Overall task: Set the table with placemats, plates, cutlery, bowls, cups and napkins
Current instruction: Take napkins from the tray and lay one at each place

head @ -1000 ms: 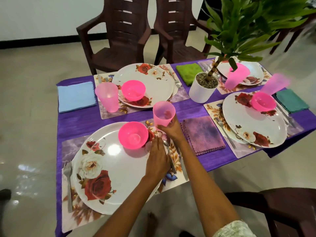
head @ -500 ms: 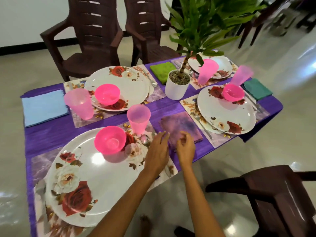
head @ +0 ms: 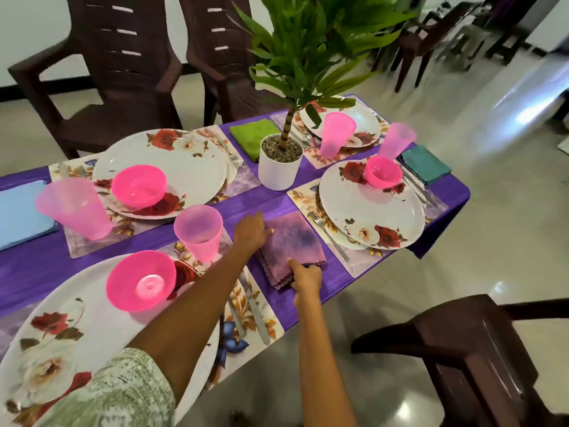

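Note:
A purple napkin (head: 292, 238) lies on the purple tablecloth (head: 271, 201) between the near setting and the right one. My left hand (head: 251, 234) curls over its far left edge. My right hand (head: 304, 278) grips its near edge, index finger on top. To the left stand a pink cup (head: 200, 232), a pink bowl (head: 140, 285) on a floral plate (head: 92, 334), and a knife (head: 255, 309) on the placemat (head: 243, 291). A fork (head: 328, 235) lies just right of the napkin.
A white plant pot (head: 278, 171) stands mid-table. The other settings hold plates, pink bowls and cups, with teal (head: 425, 163), green (head: 251, 135) and blue (head: 18, 214) napkins. Brown chairs stand behind (head: 117, 72) and at the near right (head: 480, 349).
My right hand let go of the pink cup, which now stands on the placemat. Both hands moved right onto the purple napkin. The view swung right.

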`<state>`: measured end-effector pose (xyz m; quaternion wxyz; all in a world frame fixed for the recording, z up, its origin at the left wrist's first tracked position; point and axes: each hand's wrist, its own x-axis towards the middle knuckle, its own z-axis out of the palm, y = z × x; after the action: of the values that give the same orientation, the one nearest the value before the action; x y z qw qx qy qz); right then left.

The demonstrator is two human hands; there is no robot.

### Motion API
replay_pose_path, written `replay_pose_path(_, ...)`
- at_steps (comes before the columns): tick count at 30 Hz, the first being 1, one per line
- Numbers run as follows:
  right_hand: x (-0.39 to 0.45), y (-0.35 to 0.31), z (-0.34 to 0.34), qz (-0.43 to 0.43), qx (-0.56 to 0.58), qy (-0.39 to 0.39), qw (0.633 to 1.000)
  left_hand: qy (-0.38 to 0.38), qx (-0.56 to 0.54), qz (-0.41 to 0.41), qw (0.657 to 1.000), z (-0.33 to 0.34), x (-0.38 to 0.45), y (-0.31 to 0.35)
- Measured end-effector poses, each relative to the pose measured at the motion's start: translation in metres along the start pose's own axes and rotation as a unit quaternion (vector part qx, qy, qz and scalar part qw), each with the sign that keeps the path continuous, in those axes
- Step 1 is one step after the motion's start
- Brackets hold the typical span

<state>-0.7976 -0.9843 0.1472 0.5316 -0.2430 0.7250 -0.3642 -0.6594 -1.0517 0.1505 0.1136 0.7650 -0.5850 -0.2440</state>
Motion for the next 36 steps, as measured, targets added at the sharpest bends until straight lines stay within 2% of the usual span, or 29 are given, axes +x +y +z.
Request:
replay_pose_path(3,0.001,-0.004,0.004,-0.001,0.035,0.0,0.999,-0.034,-0.078,-0.022,0.996,0.0,0.002,-0.004)
replay_pose_path(7,0.001,-0.003,0.003,0.015,0.142,0.009,0.99,-0.009,-0.17,-0.057,0.984,-0.007,-0.008,0.0)
replay_pose_path(9,-0.001,0.005,0.002,0.011,0.155,0.028,0.987,0.002,-0.205,-0.066,0.976,-0.01,-0.016,-0.002)
replay_pose_path(12,-0.011,0.021,-0.001,-0.006,0.14,0.055,0.989,-0.005,-0.209,-0.058,0.976,-0.008,-0.027,-0.011)
replay_pose_path(17,-0.017,0.036,-0.013,-0.016,0.13,0.033,0.991,-0.011,-0.221,-0.074,0.972,-0.007,-0.037,-0.016)
replay_pose_path(25,-0.02,0.046,-0.023,-0.058,0.092,0.018,0.994,-0.031,-0.216,-0.043,0.975,-0.009,-0.029,-0.014)
replay_pose_path(30,-0.011,0.037,-0.028,-0.074,0.097,0.03,0.992,-0.032,-0.222,-0.034,0.974,-0.008,-0.023,-0.014)
replay_pose_path(36,0.005,0.023,-0.028,-0.094,0.023,0.032,0.995,-0.017,-0.224,-0.032,0.974,-0.007,-0.019,-0.012)
